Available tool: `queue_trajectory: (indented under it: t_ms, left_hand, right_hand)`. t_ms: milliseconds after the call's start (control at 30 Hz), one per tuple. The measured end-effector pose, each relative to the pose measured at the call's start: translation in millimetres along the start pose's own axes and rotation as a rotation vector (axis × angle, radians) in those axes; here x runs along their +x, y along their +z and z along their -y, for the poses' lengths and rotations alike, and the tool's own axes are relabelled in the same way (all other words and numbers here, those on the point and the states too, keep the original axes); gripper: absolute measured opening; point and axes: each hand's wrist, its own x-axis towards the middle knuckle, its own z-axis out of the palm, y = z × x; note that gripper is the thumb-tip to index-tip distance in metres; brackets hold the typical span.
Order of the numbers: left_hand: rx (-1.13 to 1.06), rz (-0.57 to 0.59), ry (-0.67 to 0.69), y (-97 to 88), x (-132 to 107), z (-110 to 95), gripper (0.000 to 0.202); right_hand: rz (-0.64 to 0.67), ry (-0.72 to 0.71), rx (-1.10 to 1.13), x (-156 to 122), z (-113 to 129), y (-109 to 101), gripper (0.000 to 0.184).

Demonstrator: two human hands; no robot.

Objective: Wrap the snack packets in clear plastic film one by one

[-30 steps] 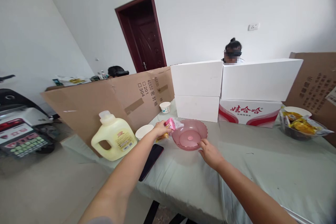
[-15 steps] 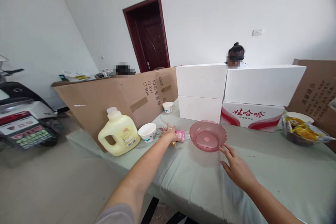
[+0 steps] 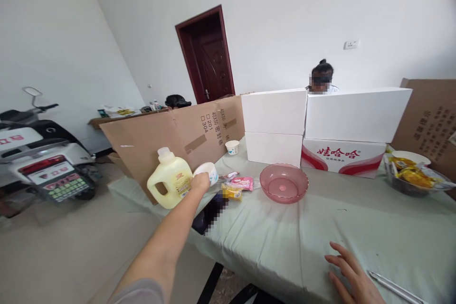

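At the left of the table my left hand [image 3: 201, 182] is closed on the near rim of a white paper bowl [image 3: 213, 174] with a blue print. Its fingertips are partly hidden, and the bowl looks slightly tilted. A pale yellow detergent jug [image 3: 171, 179] stands just left of that hand. To its right lie a pink packet [image 3: 242, 183] and a yellow packet [image 3: 233, 193], with a pink scalloped plastic bowl [image 3: 284, 184] beyond them. Over the front right of the table, my right hand [image 3: 352, 273] holds nothing, fingers apart. Close to it lies a silvery pen-like stick [image 3: 395, 287].
Stacked white boxes [image 3: 274, 114] and a cardboard panel [image 3: 199, 128] line the back. A smaller paper cup [image 3: 232, 147] stands by the panel. A dark flat object [image 3: 210, 213] lies near the front edge. At right is a bowl of yellow packets [image 3: 409, 185]. People sit behind the barriers.
My left hand has left the packets and moved left onto the paper bowl. My right hand has drawn back from the pink bowl toward the front right. The view has shifted slightly.
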Motion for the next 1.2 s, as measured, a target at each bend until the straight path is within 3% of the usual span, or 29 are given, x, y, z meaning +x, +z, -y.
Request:
queue_trajectory:
  t_ms: [100,233,267,333,400,467,500,567,667,833,1000,1100,1200]
  left_hand:
    - [0.019,-0.155,0.095,-14.7,-7.8,-27.9,0.028]
    - [-0.021,-0.206,0.441,-16.7,-41.8,-96.5,0.031]
    - [-0.037,-0.178,0.575,-10.8,-58.4,-115.6,0.029]
    - [-0.11,-0.091,1.02,8.4,-99.7,-150.9,0.029]
    - [-0.157,-0.03,1.354,33.0,-144.9,-178.7,0.028]
    - [-0.211,-0.026,1.566,55.9,-183.1,-196.8,0.024]
    - [-0.244,-0.034,1.61,64.9,-196.9,-202.1,0.025]
    - [-0.327,-0.079,1.589,76.9,-211.0,-205.2,0.032]
    - [-0.432,-0.146,1.391,84.1,-201.4,-191.7,0.045]
    - [-0.316,-0.15,0.919,90.8,-144.1,-134.8,0.051]
    - [-0.019,-0.137,0.485,86.5,-78.9,-72.5,0.071]
    - [0.046,-0.029,0.389,78.9,-47.9,-46.4,0.078]
    - [0.033,0.058,0.429,75.0,-33.4,-32.8,0.069]
  right_hand:
    - [-0.049,0.027,0.048,-5.6,3.5,-4.3,0.027]
    - [-0.152,0.111,0.126,1.2,24.5,-13.5,0.044]
    - [-0.172,0.124,0.131,5.2,31.8,-15.8,0.049]
    - [-0.202,0.135,0.132,12.9,44.6,-19.5,0.057]
    - [-0.212,0.155,0.133,17.4,51.1,-21.7,0.06]
    - [-0.186,0.203,0.122,17.5,48.5,-24.0,0.049]
    - [-0.166,0.234,0.11,16.5,43.7,-26.0,0.04]
    - [-0.141,0.305,0.065,15.7,28.5,-32.7,0.028]
    - [-0.141,0.439,-0.033,24.1,-3.4,-48.9,0.032]
    - [-0.065,0.605,-0.146,59.7,-59.1,-66.3,0.039]
    - [-0.037,0.671,-0.064,77.4,-89.5,-51.2,0.05]
    - [-0.08,0.667,0.008,65.6,-90.6,-41.8,0.062]
    - [-0.085,0.618,-0.007,33.1,-88.8,-39.5,0.056]
